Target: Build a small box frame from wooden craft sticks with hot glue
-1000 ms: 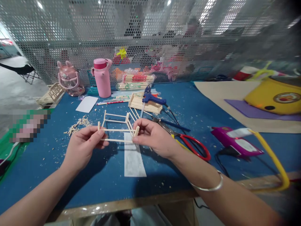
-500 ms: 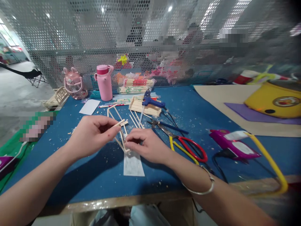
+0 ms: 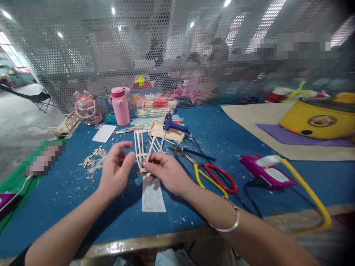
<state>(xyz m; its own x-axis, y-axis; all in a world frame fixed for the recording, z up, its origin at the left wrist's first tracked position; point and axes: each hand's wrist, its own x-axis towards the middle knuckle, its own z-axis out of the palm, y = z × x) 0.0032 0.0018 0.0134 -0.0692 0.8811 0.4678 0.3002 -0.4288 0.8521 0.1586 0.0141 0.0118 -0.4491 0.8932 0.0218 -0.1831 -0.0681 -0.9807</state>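
Observation:
A small frame of thin wooden sticks (image 3: 139, 147) stands upright over a white paper strip (image 3: 153, 199). My right hand (image 3: 169, 171) grips its lower right side between thumb and fingers. To the left of the frame my left hand (image 3: 116, 166) is raised, fingers curved and apart, with nothing in it. Behind the frame lie a stick-built tray (image 3: 177, 137) and a blue glue gun (image 3: 175, 126), its clear glue stick pointing toward me. Several loose sticks rest beside it.
Pliers (image 3: 191, 152) and red-and-yellow-handled scissors (image 3: 222, 179) lie right of my hands. Farther right is a purple device (image 3: 267, 171) with a yellow tube. A pink bottle (image 3: 121, 109) and a yellow pot (image 3: 313, 120) stand behind. Wood scraps (image 3: 94, 159) are at left.
My left hand has let go of the sticks and drawn back left, its fingers opening. The stick frame has been turned more upright in my right hand. The wood scraps have come into view.

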